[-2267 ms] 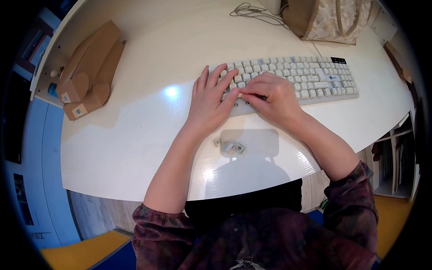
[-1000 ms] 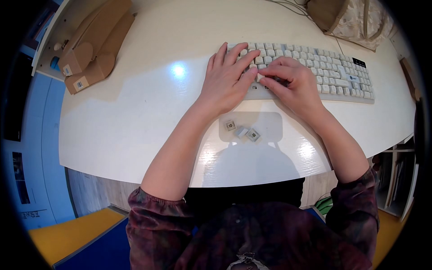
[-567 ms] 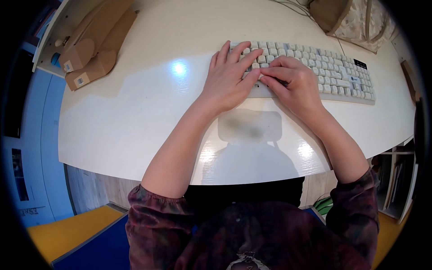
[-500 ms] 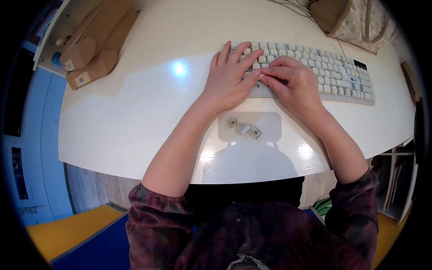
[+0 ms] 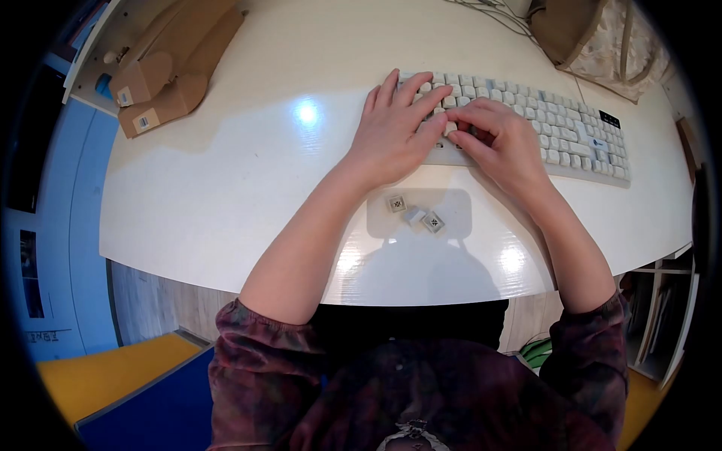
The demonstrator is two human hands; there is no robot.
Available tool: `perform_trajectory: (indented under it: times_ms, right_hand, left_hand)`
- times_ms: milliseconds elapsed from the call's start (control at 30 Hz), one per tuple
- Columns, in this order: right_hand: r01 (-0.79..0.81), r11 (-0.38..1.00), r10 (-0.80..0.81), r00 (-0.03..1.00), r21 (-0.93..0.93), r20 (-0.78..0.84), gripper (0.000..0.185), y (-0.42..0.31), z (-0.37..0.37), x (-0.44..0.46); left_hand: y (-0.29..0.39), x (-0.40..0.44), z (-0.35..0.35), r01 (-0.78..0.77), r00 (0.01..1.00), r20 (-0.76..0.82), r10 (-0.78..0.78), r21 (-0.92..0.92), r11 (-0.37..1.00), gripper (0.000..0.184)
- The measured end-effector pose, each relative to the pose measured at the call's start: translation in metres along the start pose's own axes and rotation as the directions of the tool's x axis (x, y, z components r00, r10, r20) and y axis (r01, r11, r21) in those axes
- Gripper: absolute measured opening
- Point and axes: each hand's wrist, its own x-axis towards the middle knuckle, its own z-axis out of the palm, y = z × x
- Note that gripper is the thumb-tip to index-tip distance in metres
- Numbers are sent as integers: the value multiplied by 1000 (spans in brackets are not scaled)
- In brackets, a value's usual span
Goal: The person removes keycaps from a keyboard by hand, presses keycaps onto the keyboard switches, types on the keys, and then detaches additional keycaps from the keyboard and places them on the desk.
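A white keyboard (image 5: 553, 143) lies at a slant on the desk, its left end under my hands. My left hand (image 5: 392, 139) rests over that end with its fingers spread across the keys and its thumb beside my right fingertips. With thumb and forefinger, my right hand (image 5: 502, 143) pinches a pale keycap (image 5: 450, 128) at the lower-left rows. Bare switch spots show near the keyboard's front edge. Closer to my body lie three loose keycaps: one with its hollow underside up (image 5: 396, 203), a paler one (image 5: 413, 216), and another hollow side up (image 5: 433, 222).
The white desk (image 5: 226, 218) has a curved front edge. Folded brown cardboard (image 5: 173, 90) stands at the back left. A brown-trimmed bag (image 5: 602, 49) sits at the back right, near some cables (image 5: 496, 15). Shelves (image 5: 658, 316) stand beyond the right edge.
The view has shifted slightly. The keycap between my right thumb and forefinger shows more clearly now. My left hand stays spread on the keyboard, and the loose keycaps lie as before.
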Motion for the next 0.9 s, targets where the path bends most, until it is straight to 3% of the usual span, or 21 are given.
perform_trajectory:
  times_ms: [67,167,467,567,767,900]
  right_hand:
    - [46,998,-45,999,33,-17,16,5,1,-1]
    - [-72,970,77,997,231,-11,16,9,1,-1]
    - [12,997,-8,998,73,-55,16,7,4,-1]
    - [125,992,-125,989,5,-80,15,8,5,-2]
    - [76,997,-75,993,-1,-88,15,7,5,-1]
    - [137,990,-140,987,-46,-81,14,7,5,-2]
  left_hand:
    - [1,1,-3,44,999,26,-42,-88,995,51]
    - [2,0,-5,48,999,17,-46,-121,992,49]
    - [1,0,-5,35,999,28,-32,-103,994,54]
    - [2,0,-7,45,999,34,-41,-130,990,53]
    - [3,1,-7,62,997,46,-55,-173,983,54]
    - [2,1,-7,52,998,45,-46,-163,985,54]
